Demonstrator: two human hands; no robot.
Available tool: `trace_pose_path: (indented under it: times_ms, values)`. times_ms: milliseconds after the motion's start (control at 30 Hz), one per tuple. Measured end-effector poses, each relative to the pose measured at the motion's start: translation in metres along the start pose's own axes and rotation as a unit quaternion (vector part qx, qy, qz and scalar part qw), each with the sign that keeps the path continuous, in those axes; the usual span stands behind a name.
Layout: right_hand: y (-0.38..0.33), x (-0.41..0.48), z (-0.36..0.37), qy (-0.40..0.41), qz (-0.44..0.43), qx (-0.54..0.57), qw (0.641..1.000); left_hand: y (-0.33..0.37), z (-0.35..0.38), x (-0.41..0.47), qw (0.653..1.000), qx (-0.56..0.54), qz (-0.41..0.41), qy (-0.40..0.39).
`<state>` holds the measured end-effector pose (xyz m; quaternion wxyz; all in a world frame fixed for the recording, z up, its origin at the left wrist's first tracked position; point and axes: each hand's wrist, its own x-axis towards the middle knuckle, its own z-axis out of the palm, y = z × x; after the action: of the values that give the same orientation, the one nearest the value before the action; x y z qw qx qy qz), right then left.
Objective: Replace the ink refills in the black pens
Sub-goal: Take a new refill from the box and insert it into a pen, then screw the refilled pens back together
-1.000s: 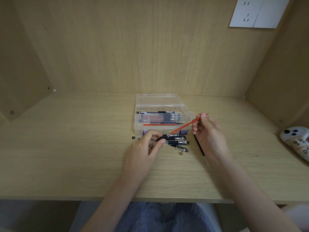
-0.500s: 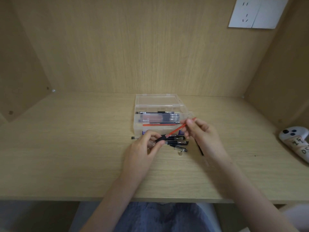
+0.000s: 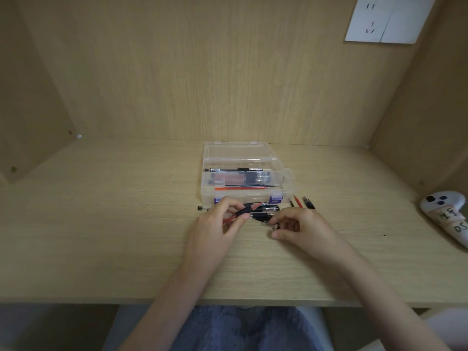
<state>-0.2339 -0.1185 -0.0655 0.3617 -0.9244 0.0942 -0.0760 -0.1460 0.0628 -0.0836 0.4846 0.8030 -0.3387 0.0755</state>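
Observation:
My left hand (image 3: 215,226) pinches a black pen grip section (image 3: 244,210) between thumb and fingers. A red refill (image 3: 229,219) runs through it and sticks out at both ends. Just right of it, several black pens (image 3: 266,211) lie in a pile on the desk. My right hand (image 3: 301,226) is down on the desk beside the pile. Its thumb and forefinger are curled round a small clear pen tip piece (image 3: 272,225). A clear plastic box (image 3: 243,150) behind the hands holds a black pen, refills and a red refill.
Loose red and black refills (image 3: 301,202) lie right of the box. A small black cap (image 3: 200,208) sits left of the pens. A white controller (image 3: 445,214) rests at the desk's right edge. A wall socket (image 3: 390,19) is at the upper right.
My right hand let go of the red refill's upper end and dropped to the desk by the pen pile. The refill now sits deeper in the grip section held by my left hand.

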Motion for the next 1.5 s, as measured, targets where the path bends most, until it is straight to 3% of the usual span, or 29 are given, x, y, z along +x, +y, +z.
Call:
trace_pose_path:
  times_ms: [333,400,500,600,1033,1267,1500]
  values:
    - [-0.005,0.0,0.005,0.0,-0.033,-0.031,0.999,-0.001,0.0,-0.001,1.0,0.005,0.001,-0.005]
    - [-0.006,-0.001,0.002,0.038,-0.023,0.054,0.998,-0.001,0.0,-0.001,1.0,0.007,-0.002,-0.009]
    - [-0.011,0.0,-0.005,0.113,-0.017,0.223,0.968,0.001,0.0,-0.001,1.0,0.008,-0.004,-0.014]
    - [-0.017,0.002,-0.009,0.126,-0.02,0.295,0.947,0.0,0.0,-0.001,1.0,0.007,-0.005,-0.019]
    - [-0.021,0.011,0.0,0.105,-0.046,0.208,0.971,-0.002,0.0,-0.001,1.0,0.007,0.003,-0.019]
    - [-0.013,0.01,0.013,0.086,-0.046,0.175,0.98,-0.002,0.0,-0.001,0.997,0.062,0.03,-0.035]
    - [-0.009,0.001,0.026,0.097,-0.049,0.201,0.974,-0.006,0.005,0.0,0.994,0.053,0.062,-0.066]
